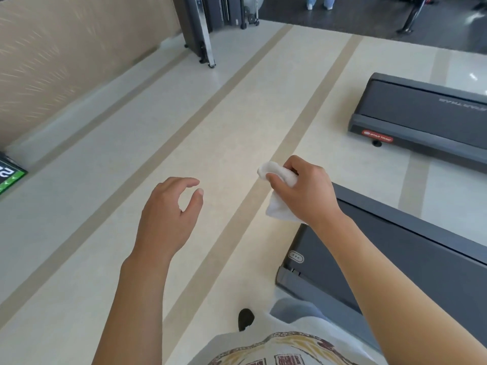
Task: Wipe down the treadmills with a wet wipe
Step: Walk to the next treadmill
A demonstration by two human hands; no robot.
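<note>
My right hand (305, 192) is closed around a crumpled white wet wipe (276, 180), held in the air over the pale floor just left of the near treadmill. That near treadmill (411, 262) is dark grey, and its rear end lies at the lower right, partly covered by my right forearm. A second treadmill (421, 114) with a red logo badge sits farther away at the right. My left hand (168, 214) hovers over the floor with fingers curled apart and nothing in it.
The cream floor (184, 154) has tan stripes running diagonally. A beige wall (66, 61) stands at the left, with a green-and-black box (8, 172) at its foot. A grey machine frame (200, 30) stands at the top. A person's legs (320, 2) appear far away.
</note>
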